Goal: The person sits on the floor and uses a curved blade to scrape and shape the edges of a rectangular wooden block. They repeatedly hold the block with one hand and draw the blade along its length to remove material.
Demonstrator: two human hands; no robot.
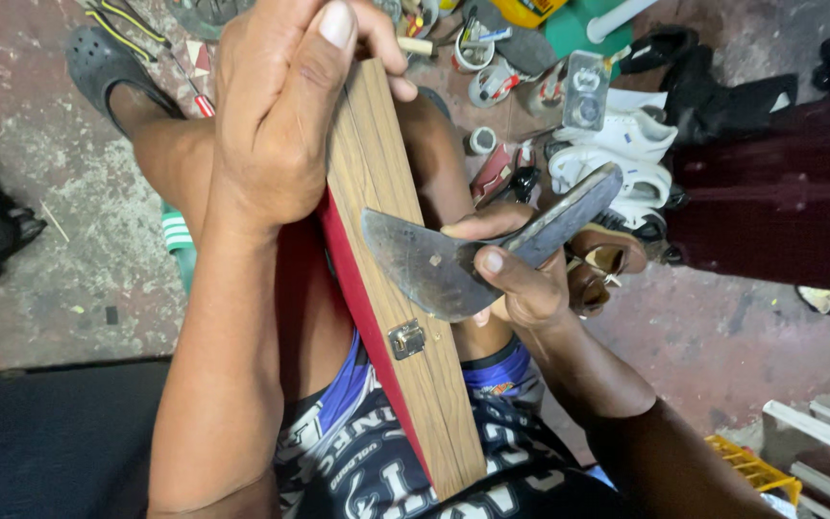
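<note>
His left hand has its fingers curled tight over the upper end of a wooden box lying along his lap. The right hand grips a curved blade laid across the box's face, wrist bent inward.

We saw a rough concrete floor, stained reddish and grey, lit evenly. White sneakers lay among rolls of tape and small clutter at the top (too jumbled to sort out). A dark maroon piece of furniture stood at the right, with black cloth beside it. A yellow crate and white slats filled the lower right corner.
</note>
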